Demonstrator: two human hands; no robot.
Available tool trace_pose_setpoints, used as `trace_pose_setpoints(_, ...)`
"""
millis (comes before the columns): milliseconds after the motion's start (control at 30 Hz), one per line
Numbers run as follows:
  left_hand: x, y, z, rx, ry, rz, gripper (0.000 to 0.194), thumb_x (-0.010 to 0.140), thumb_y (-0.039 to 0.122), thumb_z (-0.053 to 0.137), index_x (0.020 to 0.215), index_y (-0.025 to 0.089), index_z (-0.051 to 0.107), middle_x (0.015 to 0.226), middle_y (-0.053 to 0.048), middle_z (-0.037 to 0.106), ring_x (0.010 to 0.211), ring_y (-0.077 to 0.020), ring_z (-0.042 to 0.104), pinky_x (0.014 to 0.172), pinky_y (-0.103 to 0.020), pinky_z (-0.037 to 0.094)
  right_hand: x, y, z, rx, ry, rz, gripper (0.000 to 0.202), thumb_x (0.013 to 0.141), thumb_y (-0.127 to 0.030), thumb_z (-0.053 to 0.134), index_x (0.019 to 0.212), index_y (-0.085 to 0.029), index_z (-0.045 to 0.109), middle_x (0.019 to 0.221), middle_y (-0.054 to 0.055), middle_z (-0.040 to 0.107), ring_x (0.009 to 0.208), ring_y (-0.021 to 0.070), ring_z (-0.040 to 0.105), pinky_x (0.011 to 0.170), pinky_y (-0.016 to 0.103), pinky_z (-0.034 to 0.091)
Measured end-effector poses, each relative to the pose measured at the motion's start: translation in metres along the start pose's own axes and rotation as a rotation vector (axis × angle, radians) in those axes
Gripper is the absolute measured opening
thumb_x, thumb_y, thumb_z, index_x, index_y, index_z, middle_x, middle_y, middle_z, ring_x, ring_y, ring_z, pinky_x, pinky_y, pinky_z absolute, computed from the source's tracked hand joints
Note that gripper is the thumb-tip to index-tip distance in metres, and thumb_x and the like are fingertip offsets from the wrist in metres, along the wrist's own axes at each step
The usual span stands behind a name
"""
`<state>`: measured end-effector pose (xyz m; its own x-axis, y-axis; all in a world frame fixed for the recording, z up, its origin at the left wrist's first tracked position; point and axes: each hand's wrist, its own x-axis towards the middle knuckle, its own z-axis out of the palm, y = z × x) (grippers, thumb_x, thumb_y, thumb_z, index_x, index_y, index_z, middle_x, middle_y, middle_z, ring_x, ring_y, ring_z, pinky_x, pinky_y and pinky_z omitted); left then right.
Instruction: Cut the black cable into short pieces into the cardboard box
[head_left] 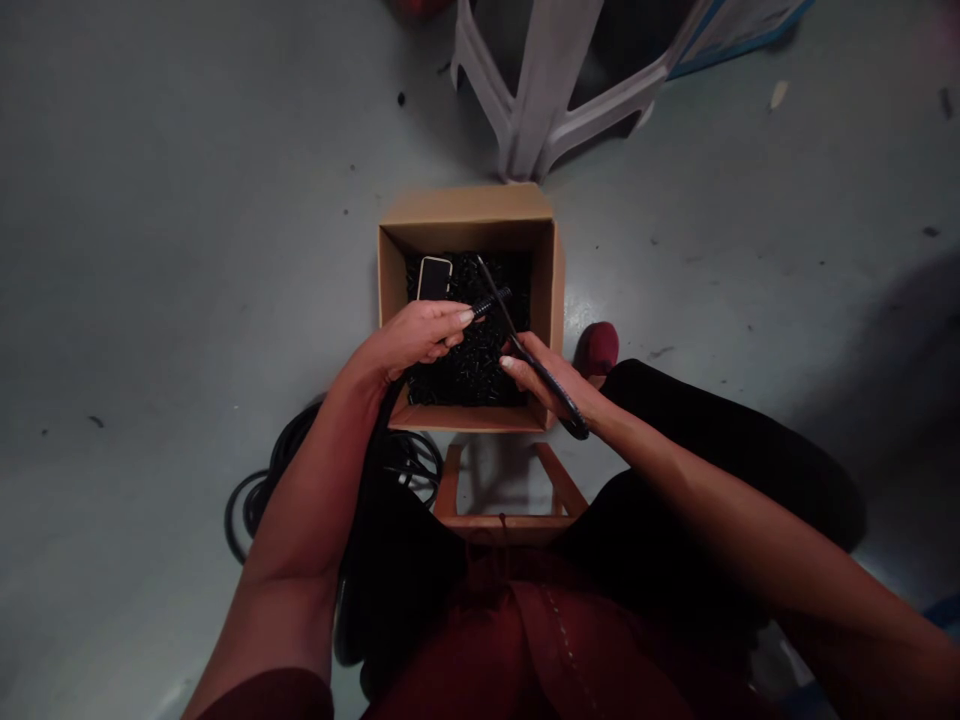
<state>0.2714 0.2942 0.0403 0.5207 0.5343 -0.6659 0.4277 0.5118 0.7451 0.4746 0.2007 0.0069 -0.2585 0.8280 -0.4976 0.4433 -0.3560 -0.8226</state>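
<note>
My left hand (424, 335) is closed around a black ribbed tube (484, 305), whose end points right over the open cardboard box (465, 207). My right hand (544, 375) grips dark scissors (504, 305), blades pointing up and left, crossing the tube near its end. Below both hands, the box holds many small black pieces (472, 370). A phone (435, 279) with a light edge lies on them at the box's upper left. The tube runs back under my left wrist and down beside my forearm.
Coils of black tube (255, 500) lie on the floor at the left. A pale plastic stool (551, 80) stands beyond the box. A wooden frame (510, 521) is between my legs, with a red shoe (600, 348) right of the box. Small scraps dot the floor.
</note>
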Motion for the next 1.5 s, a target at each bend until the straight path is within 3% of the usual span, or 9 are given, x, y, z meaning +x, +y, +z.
trace_pose_setpoints(433,0.003,-0.001,0.002,-0.017,0.011,-0.046,0.027,0.09,0.039,0.05,0.091,0.014,0.06,0.067,0.003,0.041,0.045,-0.0017,0.028,0.041,-0.017,0.016,0.0,-0.002,0.0,-0.08,0.039,0.025,0.018,0.085,-0.04,0.043,0.092,-0.022,0.044,0.076,0.002,0.054,0.068,0.0178,0.05,0.065,0.032,0.036)
trace_pose_setpoints(1067,0.004,0.002,0.007,-0.075,0.066,-0.102,0.023,0.091,0.035,0.052,0.079,0.015,0.058,0.065,0.002,0.044,0.044,-0.001,0.03,0.04,-0.018,0.015,0.001,0.0,0.0,-0.109,0.042,0.045,0.016,0.085,-0.038,0.044,0.089,-0.022,0.046,0.076,0.002,0.057,0.066,0.0172,0.051,0.063,0.031,0.036)
trace_pose_setpoints(1500,0.004,0.006,0.008,-0.04,0.11,-0.131,0.018,0.089,0.024,0.047,0.073,0.015,0.05,0.064,0.003,0.045,0.042,-0.001,0.032,0.038,-0.017,0.018,0.003,0.008,0.004,-0.039,0.102,0.067,0.015,0.084,-0.038,0.049,0.084,-0.023,0.047,0.064,0.0,0.051,0.054,0.0137,0.048,0.05,0.027,0.036)
